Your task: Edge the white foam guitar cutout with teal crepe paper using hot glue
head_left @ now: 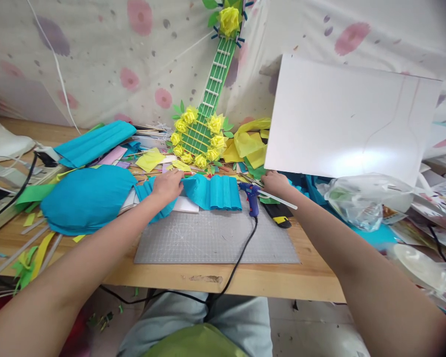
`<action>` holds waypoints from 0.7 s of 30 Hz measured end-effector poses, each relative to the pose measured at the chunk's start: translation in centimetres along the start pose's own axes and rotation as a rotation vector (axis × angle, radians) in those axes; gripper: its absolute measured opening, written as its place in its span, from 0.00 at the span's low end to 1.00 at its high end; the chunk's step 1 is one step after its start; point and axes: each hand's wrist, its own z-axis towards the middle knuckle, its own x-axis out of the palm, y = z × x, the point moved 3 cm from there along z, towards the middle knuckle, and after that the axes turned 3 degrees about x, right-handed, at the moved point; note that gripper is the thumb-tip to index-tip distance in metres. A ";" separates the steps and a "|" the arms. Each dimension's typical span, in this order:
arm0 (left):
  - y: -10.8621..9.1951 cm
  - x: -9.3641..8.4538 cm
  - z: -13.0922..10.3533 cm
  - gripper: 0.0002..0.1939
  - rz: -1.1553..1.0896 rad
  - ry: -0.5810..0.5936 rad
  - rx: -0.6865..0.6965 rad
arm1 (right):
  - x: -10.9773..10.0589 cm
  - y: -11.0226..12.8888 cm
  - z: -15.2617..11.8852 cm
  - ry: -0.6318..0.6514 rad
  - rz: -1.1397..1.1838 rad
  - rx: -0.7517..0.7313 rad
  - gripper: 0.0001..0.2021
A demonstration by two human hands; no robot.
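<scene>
Paper strip, likely light, soft, tearable, best held by its edges, with left hand over it at 9 o'clock, right hand at 3 o'clock, both grips impossible to tell.

A white sheet with pink and purple spots hangs behind a wooden table. It has a worn patch near its front edge. The pale floor below may be tiled. The room is bright.

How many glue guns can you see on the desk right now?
1: the blue glue gun, between the ruffled blue paper and the right hand. Others could be hidden.
</scene>
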 end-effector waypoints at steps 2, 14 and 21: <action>0.2 0.1 -0.1 0.11 0.008 -0.009 0.003 | -0.1 0.7 0.2 0.056 0.009 0.009 0.16; 0.5 -0.1 -0.7 0.09 0.046 -0.086 0.037 | -2.9 -1.6 -0.2 0.235 0.861 0.007 0.17; 0.7 0.1 -1.3 0.08 0.076 -0.149 0.093 | -9.0 -2.9 -3.3 0.026 1.319 -0.008 0.17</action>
